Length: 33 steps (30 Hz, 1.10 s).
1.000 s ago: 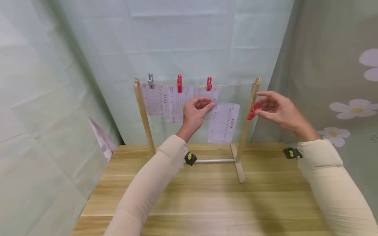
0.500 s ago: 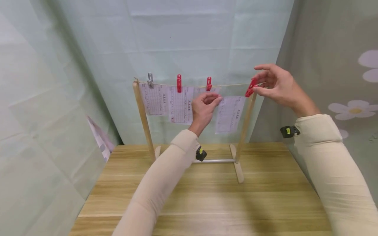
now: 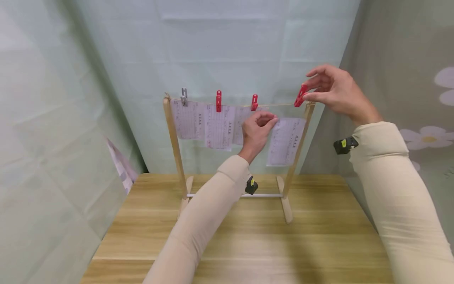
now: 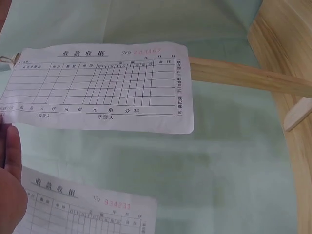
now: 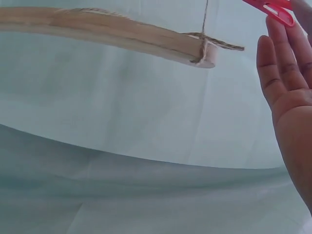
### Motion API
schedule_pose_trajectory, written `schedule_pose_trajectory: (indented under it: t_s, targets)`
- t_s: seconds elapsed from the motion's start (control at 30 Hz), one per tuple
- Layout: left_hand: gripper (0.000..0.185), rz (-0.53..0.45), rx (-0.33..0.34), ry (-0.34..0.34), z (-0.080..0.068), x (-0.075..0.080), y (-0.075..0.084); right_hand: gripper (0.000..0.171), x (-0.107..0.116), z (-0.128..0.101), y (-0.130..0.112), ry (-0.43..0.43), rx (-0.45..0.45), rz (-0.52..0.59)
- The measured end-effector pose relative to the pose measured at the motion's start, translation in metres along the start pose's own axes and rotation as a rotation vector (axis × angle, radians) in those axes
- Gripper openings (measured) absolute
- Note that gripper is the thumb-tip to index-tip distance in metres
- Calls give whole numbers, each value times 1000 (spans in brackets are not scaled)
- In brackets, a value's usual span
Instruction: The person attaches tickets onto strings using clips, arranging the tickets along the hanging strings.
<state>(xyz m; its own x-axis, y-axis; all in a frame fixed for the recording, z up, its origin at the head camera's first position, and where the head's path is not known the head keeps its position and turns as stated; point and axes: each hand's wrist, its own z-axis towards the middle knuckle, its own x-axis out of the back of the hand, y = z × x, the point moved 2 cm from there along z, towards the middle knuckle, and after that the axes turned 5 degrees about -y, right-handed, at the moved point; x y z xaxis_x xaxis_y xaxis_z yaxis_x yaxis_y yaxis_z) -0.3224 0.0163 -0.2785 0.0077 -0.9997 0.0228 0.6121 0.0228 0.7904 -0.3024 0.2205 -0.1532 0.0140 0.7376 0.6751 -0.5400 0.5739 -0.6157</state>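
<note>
My left hand pinches the upper left corner of a printed receipt slip, which hangs just below the string. In the left wrist view that receipt slip appears sideways, with part of the hand at the left edge. Near the right post's top, my right hand pinches a red clothespin between thumb and fingers. The right wrist view shows the red clothespin at the top corner, above the fingers. Whether the clothespin touches the string cannot be told.
More slips hang along the string, held by a grey clothespin, a red clothespin and another red clothespin. A wooden frame carries the string and stands on the wooden table. Cloth curtains surround it.
My right hand has risen with the red clothespin, from beside the right post to string height. My left hand has shifted right and slightly up, bringing the receipt slip nearer the right post.
</note>
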Motion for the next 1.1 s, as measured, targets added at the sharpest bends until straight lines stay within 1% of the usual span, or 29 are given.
schedule_pose_trajectory:
  t_s: [0.13,0.27,0.43,0.53,0.63,0.83,0.97,1.1]
  targets:
    - [12,15,-14,21,3,-4,4,37,2,6,-4,-20,1,-7]
    - [13,33,-1,52,5,-6,9,30,4,9,-5,-39,-15,-17]
    - [13,44,8,96,6,-8,15,26,5,11,-6,-40,-28,-21]
    - [13,38,-8,136,8,-9,17,25,4,12,-7,-41,-19,-20]
    - [13,45,-16,155,9,-9,18,24,1,14,-9,-49,-3,-32]
    - [12,47,-1,160,8,-9,17,23,-4,19,-11,-68,0,-26]
    - [12,35,-13,153,8,-10,18,23,-6,20,-12,-69,-8,-41]
    - [10,47,-22,158,9,-12,19,21,-8,22,-12,-71,-16,-72]
